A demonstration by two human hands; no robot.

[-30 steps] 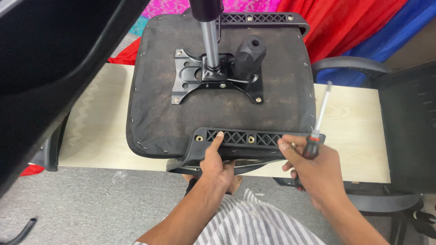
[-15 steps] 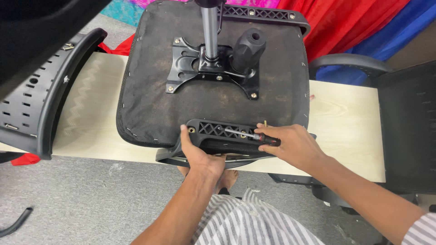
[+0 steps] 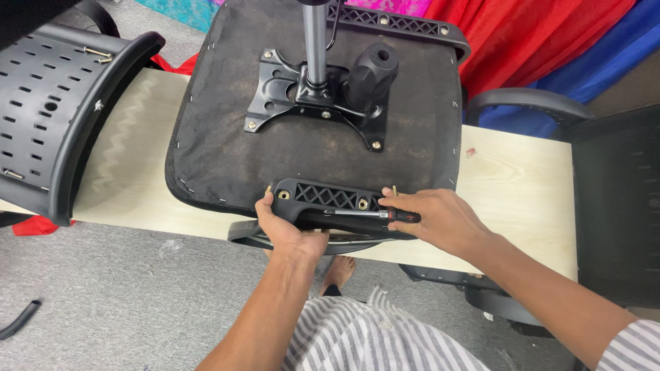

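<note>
Across the pale wooden bench (image 3: 522, 199) in front of me lies an upturned chair seat (image 3: 227, 148), black fabric underside facing up.

- Metal mounting plate (image 3: 275, 93): bolted at the centre of the seat, with a steel column (image 3: 314, 41) rising from it and a black knob (image 3: 371, 69) just beside.
- Black armrest bracket (image 3: 323, 196): lattice-patterned, sitting on the near edge of the seat; a second bracket (image 3: 399, 24) runs along the far edge.
- Left hand (image 3: 285, 227): my fingers are wrapped around the bracket's left end, thumb on top, gripping it.
- Right hand (image 3: 436, 220): closed over the handle of a screwdriver (image 3: 364, 214), which lies flat along the bracket's near side, shaft pointing toward my left hand.
- Perforated black chair back (image 3: 48, 103): resting at the bench's left end.
- Red cloth (image 3: 522, 34) and blue cloth (image 3: 612, 55): beyond the seat.
</note>
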